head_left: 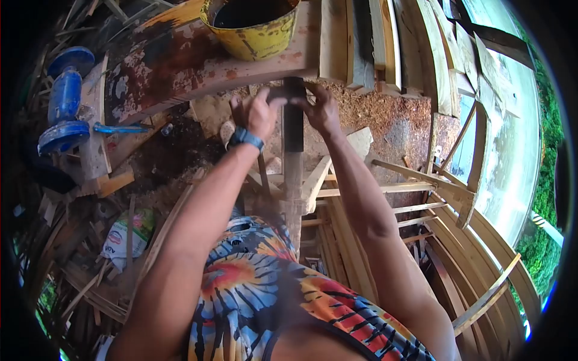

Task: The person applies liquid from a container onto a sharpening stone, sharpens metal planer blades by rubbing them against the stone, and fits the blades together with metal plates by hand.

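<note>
My left hand (pixel 260 115), with a dark watch (pixel 245 139) on the wrist, is closed with thumb and fingers at the left end of a small dark flat piece (pixel 278 92). At its other end my right hand (pixel 323 109) pinches in the same way. Motion blurs the fingers, and the kind of piece cannot be made out. Directly under both hands stretches a long bar (pixel 294 129), black in its upper part and pale wood lower down, pointing towards my body. Its far end meets the edge of a thick wooden bench (pixel 223 75).
A yellow bucket (pixel 256 42) with dark contents stands on the bench. Several planks (pixel 361 42) lean at the upper right. Blue dumbbell-shaped equipment (pixel 66 96) lies left. Wooden slats (pixel 373 191) frame the lower right. Sawdust (pixel 391 108) and scraps cover the ground.
</note>
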`<action>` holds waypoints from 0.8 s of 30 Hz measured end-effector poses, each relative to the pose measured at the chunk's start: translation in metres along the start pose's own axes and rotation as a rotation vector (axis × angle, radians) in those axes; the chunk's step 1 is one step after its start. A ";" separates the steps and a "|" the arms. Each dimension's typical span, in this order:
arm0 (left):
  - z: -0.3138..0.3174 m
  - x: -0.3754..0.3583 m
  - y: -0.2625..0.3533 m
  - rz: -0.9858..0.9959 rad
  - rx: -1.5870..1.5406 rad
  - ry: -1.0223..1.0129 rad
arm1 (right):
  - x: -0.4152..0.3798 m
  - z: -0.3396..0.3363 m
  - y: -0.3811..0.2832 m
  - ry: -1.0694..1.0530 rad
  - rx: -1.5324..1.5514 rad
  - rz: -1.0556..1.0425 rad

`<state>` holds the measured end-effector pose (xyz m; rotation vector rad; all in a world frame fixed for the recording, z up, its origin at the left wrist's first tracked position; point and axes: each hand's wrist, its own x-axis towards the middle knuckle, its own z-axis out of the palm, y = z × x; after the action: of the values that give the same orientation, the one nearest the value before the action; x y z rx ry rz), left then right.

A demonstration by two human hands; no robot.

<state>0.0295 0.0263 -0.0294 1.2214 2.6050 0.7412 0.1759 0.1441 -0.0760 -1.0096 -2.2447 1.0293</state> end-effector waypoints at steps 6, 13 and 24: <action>-0.008 -0.056 -0.007 -0.021 -0.109 -0.112 | -0.047 -0.012 -0.007 -0.038 -0.006 -0.002; 0.007 0.006 -0.003 0.103 -0.007 -0.085 | 0.006 -0.013 0.011 -0.065 0.083 0.139; -0.007 -0.025 -0.001 0.025 -0.105 -0.207 | -0.017 -0.001 0.003 0.086 0.128 0.002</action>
<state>0.0427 0.0049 -0.0251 1.2316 2.3587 0.7056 0.1887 0.1328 -0.0795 -0.9832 -2.0809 1.0943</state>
